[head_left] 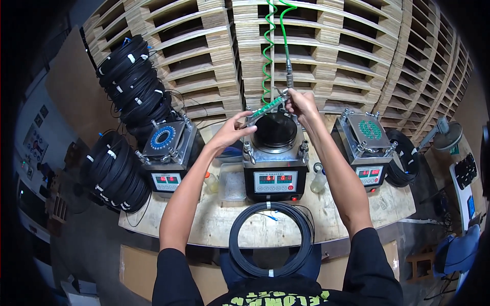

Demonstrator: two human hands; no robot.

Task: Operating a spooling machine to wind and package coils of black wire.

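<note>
My left hand (pixel 232 133) grips the left edge of a metal plate (pixel 265 108) set with green connectors, thumb below and fingers above. The plate is tilted, almost edge-on, over the black round pad (pixel 275 130) of the middle polishing machine (pixel 275 181). At the plate's right end, my right hand (pixel 302 106) is closed round an air blow gun (pixel 284 95), mostly covered by the fingers. A metal fitting (pixel 289 76) joins the gun to a green hose. Whether the right fingers also touch the plate, I cannot tell.
Similar machines stand left (pixel 166 153) and right (pixel 365 137), with plates clamped on. A black cable coil (pixel 235 239) overhangs the table's front edge. More coils (pixel 115 173) are stacked left. A clear tub (pixel 232 183) and small bottles (pixel 318 183) flank the middle machine. Pallets (pixel 326 30) rise behind.
</note>
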